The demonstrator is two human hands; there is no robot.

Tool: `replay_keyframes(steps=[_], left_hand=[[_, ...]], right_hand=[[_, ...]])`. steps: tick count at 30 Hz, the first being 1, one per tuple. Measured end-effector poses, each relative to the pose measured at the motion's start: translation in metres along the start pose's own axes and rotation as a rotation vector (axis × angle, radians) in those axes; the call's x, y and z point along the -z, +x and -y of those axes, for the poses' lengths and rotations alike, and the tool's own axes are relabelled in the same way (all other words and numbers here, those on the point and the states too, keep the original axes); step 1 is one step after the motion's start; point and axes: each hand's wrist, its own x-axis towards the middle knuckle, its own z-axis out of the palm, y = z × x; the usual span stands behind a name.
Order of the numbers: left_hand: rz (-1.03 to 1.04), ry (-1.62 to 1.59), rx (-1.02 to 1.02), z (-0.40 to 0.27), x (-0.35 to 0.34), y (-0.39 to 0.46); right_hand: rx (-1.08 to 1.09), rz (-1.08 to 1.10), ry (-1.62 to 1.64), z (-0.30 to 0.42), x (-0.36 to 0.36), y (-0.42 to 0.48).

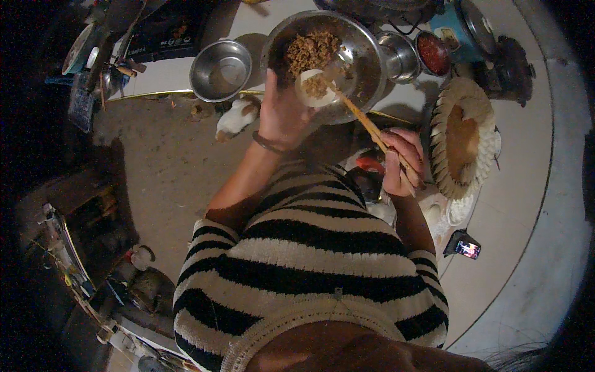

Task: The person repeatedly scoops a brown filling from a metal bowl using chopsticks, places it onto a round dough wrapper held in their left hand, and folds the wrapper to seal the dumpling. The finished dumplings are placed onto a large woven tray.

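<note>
My left hand holds a round dough wrapper over the near rim of a large steel bowl. A small heap of minced filling lies on the wrapper. More of the brown minced filling is in the bowl behind it. My right hand grips a pair of wooden chopsticks, their tips at the wrapper's edge. To the right, pleated dumplings stand in a ring around a flat round tray.
Left of the large bowl sits a smaller steel bowl. A steel cup and a bowl of red paste stand at its right. A lit phone lies on the counter. A white and brown animal is on the floor.
</note>
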Motion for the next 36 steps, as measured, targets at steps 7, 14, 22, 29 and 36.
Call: replay_keyframes(steps=[7, 14, 22, 29, 36], left_hand=[[0.007, -0.104, 0.012, 0.001, -0.007, -0.006], [-0.007, -0.083, 0.007, 0.002, 0.001, -0.006], [-0.018, 0.105, 0.022, -0.003, -0.003, -0.012], [0.081, 0.112, 0.038, -0.001, 0.002, -0.01], [0.153, 0.004, 0.069, 0.001, -0.002, -0.01]], right_hand=[[0.04, 0.017, -0.087, 0.002, 0.0, -0.001], [-0.078, -0.177, -0.126, -0.02, -0.005, 0.013], [-0.578, -0.308, 0.166, -0.065, 0.003, 0.034], [-0.618, -0.109, 0.527, -0.045, 0.02, 0.033], [-0.615, -0.124, 0.495, -0.033, 0.009, 0.03]])
